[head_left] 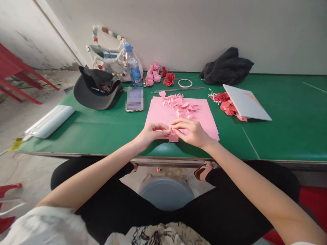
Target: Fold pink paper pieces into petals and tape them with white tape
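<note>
My left hand and my right hand meet fingertip to fingertip over the near part of a stack of pink paper sheets. Between them they pinch a small pink paper piece, partly hidden by the fingers. Just beyond my hands, a heap of folded pink paper pieces lies on the sheets. A single pink piece rests at the far edge of the stack.
Along the back of the green table are a cap, a bottle, a phone, paper flowers, a tape roll, thin wires and black cloth. A white board leans on red flowers at right.
</note>
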The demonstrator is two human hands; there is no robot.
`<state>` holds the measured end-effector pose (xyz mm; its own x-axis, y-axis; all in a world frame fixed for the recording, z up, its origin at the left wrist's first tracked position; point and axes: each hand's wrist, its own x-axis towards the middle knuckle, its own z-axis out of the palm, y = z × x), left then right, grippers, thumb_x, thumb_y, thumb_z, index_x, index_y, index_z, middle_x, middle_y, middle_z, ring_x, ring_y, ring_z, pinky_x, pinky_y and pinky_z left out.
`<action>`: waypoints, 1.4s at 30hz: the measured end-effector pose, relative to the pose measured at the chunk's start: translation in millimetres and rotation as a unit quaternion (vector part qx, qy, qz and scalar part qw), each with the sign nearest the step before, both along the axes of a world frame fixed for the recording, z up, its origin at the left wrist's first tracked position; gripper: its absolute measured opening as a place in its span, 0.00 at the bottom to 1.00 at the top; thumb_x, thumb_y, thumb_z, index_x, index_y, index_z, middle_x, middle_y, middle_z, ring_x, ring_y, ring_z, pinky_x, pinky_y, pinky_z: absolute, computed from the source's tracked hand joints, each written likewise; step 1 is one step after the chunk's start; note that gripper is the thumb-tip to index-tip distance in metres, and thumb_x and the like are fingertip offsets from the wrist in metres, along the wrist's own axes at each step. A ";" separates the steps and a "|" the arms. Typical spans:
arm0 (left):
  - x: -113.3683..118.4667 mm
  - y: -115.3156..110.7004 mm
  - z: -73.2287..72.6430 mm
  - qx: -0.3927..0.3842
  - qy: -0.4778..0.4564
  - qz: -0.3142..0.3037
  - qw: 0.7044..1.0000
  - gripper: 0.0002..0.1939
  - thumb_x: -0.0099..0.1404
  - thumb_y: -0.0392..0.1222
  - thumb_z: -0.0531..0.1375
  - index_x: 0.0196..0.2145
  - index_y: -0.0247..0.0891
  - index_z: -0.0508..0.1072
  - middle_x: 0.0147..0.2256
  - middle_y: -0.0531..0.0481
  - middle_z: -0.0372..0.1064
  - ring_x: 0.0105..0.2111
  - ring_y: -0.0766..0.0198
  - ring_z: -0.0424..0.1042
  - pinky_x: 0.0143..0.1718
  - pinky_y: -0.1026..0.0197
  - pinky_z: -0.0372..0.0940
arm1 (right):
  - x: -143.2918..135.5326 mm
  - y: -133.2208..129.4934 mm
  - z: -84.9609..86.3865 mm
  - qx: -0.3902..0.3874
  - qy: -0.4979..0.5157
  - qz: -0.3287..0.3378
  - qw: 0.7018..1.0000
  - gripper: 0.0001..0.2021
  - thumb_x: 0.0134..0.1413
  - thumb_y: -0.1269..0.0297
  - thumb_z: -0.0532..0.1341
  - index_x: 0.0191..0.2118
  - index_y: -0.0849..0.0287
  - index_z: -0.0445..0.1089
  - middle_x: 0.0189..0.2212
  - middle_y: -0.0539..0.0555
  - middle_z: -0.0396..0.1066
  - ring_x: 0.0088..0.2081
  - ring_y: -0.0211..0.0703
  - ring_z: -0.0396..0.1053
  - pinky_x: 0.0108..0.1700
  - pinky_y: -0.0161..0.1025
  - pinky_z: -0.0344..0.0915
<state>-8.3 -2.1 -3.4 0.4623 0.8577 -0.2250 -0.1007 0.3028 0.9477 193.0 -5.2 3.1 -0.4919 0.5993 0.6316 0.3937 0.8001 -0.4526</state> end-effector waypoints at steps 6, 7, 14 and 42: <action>0.8 -0.5 -0.9 -0.023 -0.007 0.001 1.000 0.12 0.53 0.43 0.69 0.34 0.33 0.78 0.34 0.45 0.78 0.35 0.63 0.76 0.46 0.58 0.68 | -0.6 0.3 -3.0 0.036 0.001 0.004 0.999 0.06 0.58 0.72 0.58 0.38 0.59 0.72 0.38 0.55 0.75 0.40 0.41 0.73 0.41 0.41 0.73; 0.9 -0.5 -1.7 -0.019 -0.005 0.003 1.000 0.12 0.53 0.43 0.70 0.34 0.33 0.78 0.33 0.46 0.78 0.35 0.63 0.76 0.45 0.58 0.69 | -0.6 0.5 -3.5 0.039 -0.001 0.004 0.999 0.07 0.58 0.72 0.57 0.38 0.59 0.72 0.38 0.55 0.75 0.40 0.42 0.73 0.41 0.41 0.73; 1.6 -1.5 -3.7 -0.007 -0.013 0.015 1.000 0.12 0.53 0.43 0.69 0.33 0.33 0.77 0.32 0.45 0.77 0.35 0.62 0.76 0.45 0.57 0.69 | -0.6 -2.0 -4.1 0.001 -0.012 -0.006 1.000 0.08 0.59 0.70 0.57 0.39 0.55 0.73 0.39 0.54 0.75 0.42 0.44 0.73 0.43 0.44 0.73; 8.4 -8.3 1.2 0.108 0.058 0.059 0.991 0.13 0.55 0.48 0.67 0.31 0.34 0.76 0.31 0.48 0.74 0.32 0.62 0.75 0.38 0.59 0.70 | -15.1 -4.0 -9.5 -0.341 0.149 -0.072 0.925 0.11 0.54 0.56 0.61 0.31 0.60 0.70 0.28 0.53 0.73 0.31 0.41 0.72 0.35 0.38 0.69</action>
<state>0.0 -10.3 -2.2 0.3385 0.9378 -0.0765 -0.0108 0.0852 0.9963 177.9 -9.2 -6.4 -0.2408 0.9543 0.1771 0.2502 0.2374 -0.9386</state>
